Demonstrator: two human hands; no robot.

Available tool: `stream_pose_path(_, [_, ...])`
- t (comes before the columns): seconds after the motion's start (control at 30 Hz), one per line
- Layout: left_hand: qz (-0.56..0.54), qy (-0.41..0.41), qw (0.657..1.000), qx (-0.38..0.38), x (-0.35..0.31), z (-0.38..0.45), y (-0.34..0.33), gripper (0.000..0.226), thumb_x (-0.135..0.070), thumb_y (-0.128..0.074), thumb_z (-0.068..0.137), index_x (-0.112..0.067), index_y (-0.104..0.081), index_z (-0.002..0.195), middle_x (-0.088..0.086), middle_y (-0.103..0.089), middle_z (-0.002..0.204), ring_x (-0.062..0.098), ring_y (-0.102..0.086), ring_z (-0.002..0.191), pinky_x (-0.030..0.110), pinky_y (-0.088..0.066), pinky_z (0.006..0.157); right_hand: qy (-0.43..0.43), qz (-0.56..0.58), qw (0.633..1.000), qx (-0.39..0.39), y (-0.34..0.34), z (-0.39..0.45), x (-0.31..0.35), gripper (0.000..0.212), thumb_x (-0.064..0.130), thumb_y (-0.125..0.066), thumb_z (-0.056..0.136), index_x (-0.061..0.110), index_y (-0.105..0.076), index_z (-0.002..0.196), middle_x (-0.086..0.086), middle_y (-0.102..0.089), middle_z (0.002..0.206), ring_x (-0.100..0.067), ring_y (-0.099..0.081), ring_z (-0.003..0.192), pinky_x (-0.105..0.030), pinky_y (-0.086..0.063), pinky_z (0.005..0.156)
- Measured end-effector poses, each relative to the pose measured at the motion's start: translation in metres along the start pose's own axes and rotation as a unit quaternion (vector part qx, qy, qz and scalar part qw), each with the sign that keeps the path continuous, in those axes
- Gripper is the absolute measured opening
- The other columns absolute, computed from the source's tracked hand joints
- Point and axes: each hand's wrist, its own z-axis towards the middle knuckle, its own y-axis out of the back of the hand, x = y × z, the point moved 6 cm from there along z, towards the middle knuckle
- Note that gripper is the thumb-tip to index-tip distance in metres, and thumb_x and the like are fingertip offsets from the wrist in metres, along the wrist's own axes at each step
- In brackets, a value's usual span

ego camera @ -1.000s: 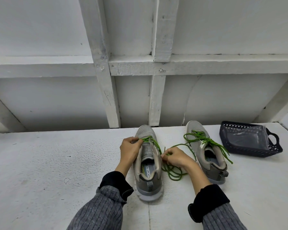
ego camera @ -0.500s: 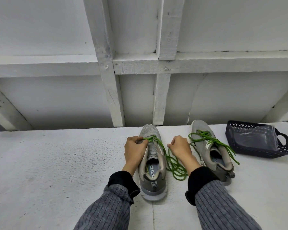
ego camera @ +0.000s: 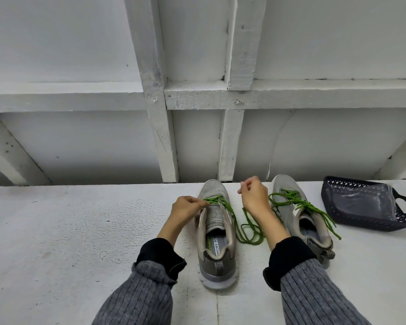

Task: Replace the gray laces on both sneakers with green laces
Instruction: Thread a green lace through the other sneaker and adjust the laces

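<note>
Two grey sneakers stand toes away from me on the white table. The left sneaker (ego camera: 217, 233) has a green lace (ego camera: 230, 213) threaded only through its front eyelets. The lace's loose length coils on the table between the shoes. My left hand (ego camera: 188, 208) pinches the lace at the shoe's left eyelets. My right hand (ego camera: 253, 197) is raised between the shoes, fingers curled around the lace's other end. The right sneaker (ego camera: 300, 214) is fully laced in green, and its lace ends (ego camera: 324, 215) hang loose.
A dark plastic basket (ego camera: 338, 207) with a clear bag inside lies at the right, next to the right sneaker. White wooden wall beams rise right behind the shoes. The table (ego camera: 68, 231) extends far to the left.
My right hand has risen from low beside the left sneaker to up near its toe, drawing the lace with it. My left hand has stayed at the eyelets.
</note>
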Motion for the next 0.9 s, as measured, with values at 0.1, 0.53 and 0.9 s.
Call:
stream_pose_path(0.1, [-0.005, 0.024, 0.999, 0.025, 0.002, 0.004, 0.002, 0.026, -0.033, -0.080, 0.075, -0.009, -0.071, 0.080, 0.005, -0.066, 0.082, 0.016, -0.060, 0.082, 0.030, -0.052, 0.075, 0.029, 0.057, 0.998, 0.008, -0.001, -0.003, 0.023, 0.009, 0.006, -0.049, 0.095, 0.008, -0.058, 0.097, -0.006, -0.064, 0.088, -0.017, -0.058, 0.079, -0.023, -0.044, 0.065])
stream_pose_path(0.53, [-0.108, 0.017, 0.987, 0.114, 0.011, 0.003, 0.005, 0.014, -0.004, -0.060, 0.091, 0.003, -0.068, 0.082, 0.007, -0.063, 0.070, 0.006, -0.063, 0.061, 0.019, -0.052, 0.055, 0.127, -0.125, 0.974, 0.139, -0.055, -0.030, 0.028, 0.012, 0.006, -0.059, 0.088, 0.013, -0.067, 0.082, -0.007, -0.067, 0.087, -0.020, -0.061, 0.081, -0.024, -0.046, 0.073])
stream_pose_path(0.9, [-0.144, 0.021, 0.983, 0.110, 0.013, 0.002, 0.003, 0.015, -0.007, -0.062, 0.090, 0.003, -0.071, 0.083, 0.010, -0.067, 0.078, 0.009, -0.064, 0.071, 0.023, -0.059, 0.068, 0.174, -0.236, 0.942, 0.165, -0.066, -0.037, 0.037, 0.014, 0.010, -0.053, 0.088, 0.006, -0.067, 0.086, -0.014, -0.065, 0.095, -0.032, -0.061, 0.087, -0.035, -0.051, 0.073])
